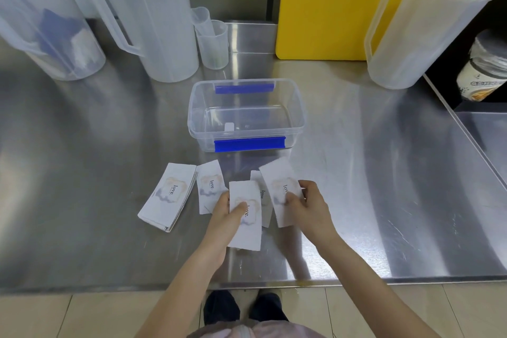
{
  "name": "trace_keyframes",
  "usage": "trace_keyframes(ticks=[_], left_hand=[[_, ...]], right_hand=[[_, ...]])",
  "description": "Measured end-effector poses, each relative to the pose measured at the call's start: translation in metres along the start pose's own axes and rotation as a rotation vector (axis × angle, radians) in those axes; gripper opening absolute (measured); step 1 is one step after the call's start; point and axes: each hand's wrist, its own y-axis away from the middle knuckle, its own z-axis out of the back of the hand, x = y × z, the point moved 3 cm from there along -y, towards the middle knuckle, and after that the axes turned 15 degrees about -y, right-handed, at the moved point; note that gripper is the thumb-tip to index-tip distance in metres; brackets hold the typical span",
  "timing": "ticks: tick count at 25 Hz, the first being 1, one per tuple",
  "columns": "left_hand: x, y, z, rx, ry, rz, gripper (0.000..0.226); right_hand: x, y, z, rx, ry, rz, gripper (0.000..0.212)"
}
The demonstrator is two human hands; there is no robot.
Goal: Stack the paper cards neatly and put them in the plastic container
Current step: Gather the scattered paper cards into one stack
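White paper cards printed with "love." lie on the steel table in front of a clear plastic container point(299, 107) with blue clips, which stands open and holds no cards. My left hand point(227, 217) grips one card point(244, 233) with the thumb on top. My right hand point(307, 203) holds another card point(277, 181) by its right edge. A small stack of cards point(168, 197) rests at the left, a single card point(210, 186) beside it, and one more card point(263, 200) lies partly hidden between my hands.
Large translucent plastic jugs point(153, 22) and small measuring cups point(214, 44) stand at the back left. Another jug point(417, 35) and a yellow cutting board point(329, 8) are at the back right. The table's front edge point(247, 284) is near my body.
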Motion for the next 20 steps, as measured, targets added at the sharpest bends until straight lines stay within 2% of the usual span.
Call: trace_keyframes(ticks=[3, 7, 13, 16, 18, 20], left_hand=[[-0.001, 0.003, 0.004, -0.019, 0.046, -0.018, 0.015], [-0.003, 0.006, 0.011, -0.015, 0.098, -0.045, 0.023], [-0.003, 0.008, 0.013, -0.049, 0.085, -0.065, 0.021], [-0.001, 0.007, 0.015, -0.066, 0.082, -0.055, 0.025], [0.000, 0.006, 0.018, -0.077, 0.073, -0.056, 0.031], [0.004, 0.006, 0.023, -0.079, 0.084, -0.043, 0.033]], right_hand=[[0.006, 0.006, -0.019, 0.044, -0.039, 0.013, 0.020], [0.001, 0.011, -0.040, 0.068, 0.061, 0.040, 0.015], [-0.004, 0.017, -0.057, 0.154, 0.151, 0.070, 0.025], [-0.003, 0.013, -0.058, 0.175, 0.172, 0.076, 0.019], [-0.001, 0.004, -0.051, 0.129, 0.213, 0.099, 0.017], [-0.003, -0.011, -0.041, 0.025, 0.307, 0.098, 0.026]])
